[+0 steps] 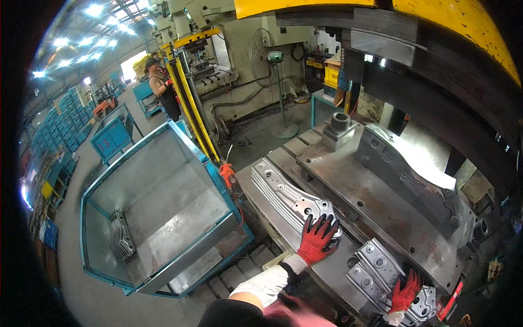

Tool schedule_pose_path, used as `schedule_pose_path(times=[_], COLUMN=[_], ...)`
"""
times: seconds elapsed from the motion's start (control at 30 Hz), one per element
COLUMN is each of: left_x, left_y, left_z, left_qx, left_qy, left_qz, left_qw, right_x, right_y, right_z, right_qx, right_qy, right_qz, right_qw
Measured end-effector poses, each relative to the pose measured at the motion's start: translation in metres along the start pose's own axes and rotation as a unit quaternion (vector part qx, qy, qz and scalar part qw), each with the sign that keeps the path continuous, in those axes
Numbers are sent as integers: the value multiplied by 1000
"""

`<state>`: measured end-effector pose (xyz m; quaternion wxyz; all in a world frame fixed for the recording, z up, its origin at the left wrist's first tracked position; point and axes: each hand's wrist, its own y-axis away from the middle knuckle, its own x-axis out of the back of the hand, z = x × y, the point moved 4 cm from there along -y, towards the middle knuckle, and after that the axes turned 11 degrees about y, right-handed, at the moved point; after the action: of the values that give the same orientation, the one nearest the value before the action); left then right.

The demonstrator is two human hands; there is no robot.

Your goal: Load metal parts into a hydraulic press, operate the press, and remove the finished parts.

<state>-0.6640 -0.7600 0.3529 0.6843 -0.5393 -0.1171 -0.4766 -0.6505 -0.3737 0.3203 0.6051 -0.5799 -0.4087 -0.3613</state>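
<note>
My left hand (317,241), in a red glove with black fingertips, rests with spread fingers on the near end of a stack of stamped metal panels (291,193). The panels are long, grey and pierced with holes, and their layered edges show along the left side. Farther right, my right hand (405,293) in a matching glove lies over more stamped panels (375,262), its fingers slightly apart on the metal. These panels overlap loosely on the front of the press bed, and my hand covers part of them.
A blue-framed metal bin (185,245) stands at the left, with a small stack of panels (121,235) inside. The press die (403,174) rises at the right under a heavy ram (436,82). An orange-handled tool (227,174) hangs near the bin. Another person (162,90) stands farther back.
</note>
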Motion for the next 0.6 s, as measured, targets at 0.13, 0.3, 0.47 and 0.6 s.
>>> schedule_pose_path(times=[0.13, 0.3, 0.47, 0.6], left_x=[0, -3, -2, -4], left_y=[2, 2, 1, -1], left_z=[-1, -1, 0, 0], left_qx=[2, 1, 0, -2], left_qy=[0, 1, 3, 5], left_qz=[9, 7, 11, 2], left_qw=[1000, 1000, 1000, 1000], right_x=[1, 0, -3, -4], right_y=[0, -1, 1, 4], right_z=[-2, 0, 3, 5], right_qx=[5, -5, 12, 16], right_qy=[-8, -6, 1, -3], right_qz=[-1, -23, 3, 15], right_qw=[1000, 1000, 1000, 1000])
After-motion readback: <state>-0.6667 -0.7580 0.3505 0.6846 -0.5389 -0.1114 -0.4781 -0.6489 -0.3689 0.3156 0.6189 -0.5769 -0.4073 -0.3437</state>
